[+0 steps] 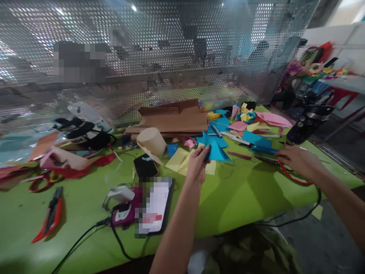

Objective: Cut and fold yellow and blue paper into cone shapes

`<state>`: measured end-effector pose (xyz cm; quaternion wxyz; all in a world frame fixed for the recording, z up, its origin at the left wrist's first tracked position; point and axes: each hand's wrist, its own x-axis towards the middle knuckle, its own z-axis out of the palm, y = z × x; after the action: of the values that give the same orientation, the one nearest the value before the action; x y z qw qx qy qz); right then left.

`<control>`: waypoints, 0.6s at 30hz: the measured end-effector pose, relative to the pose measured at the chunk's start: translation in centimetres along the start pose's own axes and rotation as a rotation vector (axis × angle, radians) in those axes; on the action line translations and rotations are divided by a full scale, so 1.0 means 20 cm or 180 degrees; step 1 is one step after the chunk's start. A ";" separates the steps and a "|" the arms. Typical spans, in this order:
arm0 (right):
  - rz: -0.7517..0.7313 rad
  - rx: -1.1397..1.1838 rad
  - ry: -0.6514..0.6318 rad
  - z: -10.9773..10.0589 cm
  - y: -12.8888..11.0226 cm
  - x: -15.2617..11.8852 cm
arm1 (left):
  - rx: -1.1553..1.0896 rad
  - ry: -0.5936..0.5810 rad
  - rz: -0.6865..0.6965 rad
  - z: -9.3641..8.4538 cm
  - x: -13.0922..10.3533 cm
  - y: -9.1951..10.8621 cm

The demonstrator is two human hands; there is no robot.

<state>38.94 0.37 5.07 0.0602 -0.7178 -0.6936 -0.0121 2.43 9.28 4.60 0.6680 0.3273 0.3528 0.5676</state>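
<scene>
My left hand point(199, 161) pinches a folded piece of blue paper point(218, 150) between thumb and fingers, above yellow paper sheets point(178, 160). On the right, my right hand point(296, 160) has its fingertips closed on the end of a slim blue tool point(264, 149). Red-handled scissors point(293, 177) lie beneath this hand, partly covered by it, with dark blades pointing left. Between my hands a reddish pencil point(239, 155) rests on the green tabletop point(228, 205).
Brown cardboard point(173, 120), a tape roll point(151, 140) and colored paper scraps line the back. A phone point(156, 205), a purple power strip point(128, 209) with cables and red-handled pliers point(53, 215) lie left. A dark bottle point(306, 123) stands right; a person sits beyond.
</scene>
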 end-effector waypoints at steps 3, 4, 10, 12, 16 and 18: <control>-0.0279 -0.0146 -0.0154 0.02 -0.13 0.12 | -0.0006 -0.0020 0.0007 -0.01 0.01 0.00; -0.0298 -0.0202 -0.0181 0.04 -0.16 0.16 | -0.0010 -0.0021 0.0007 -0.01 0.01 0.00; -0.0342 -0.0382 -0.0225 0.11 -0.26 0.28 | -0.0103 -0.0018 -0.0010 -0.01 0.01 0.02; -0.0374 -0.0293 -0.0194 0.09 -0.28 0.27 | -0.0123 -0.0034 0.0014 -0.01 0.00 0.03; -0.0659 0.0170 -0.0260 0.04 -0.37 0.28 | -0.0123 -0.0095 0.0077 -0.01 -0.01 0.03; -0.0958 0.0506 -0.0373 0.06 -0.46 0.28 | -0.0137 -0.0090 0.0087 -0.01 -0.01 0.04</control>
<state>29.85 6.32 5.18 0.0738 -0.5983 -0.7943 0.0758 1.90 9.23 5.12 0.6721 0.3256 0.3265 0.5794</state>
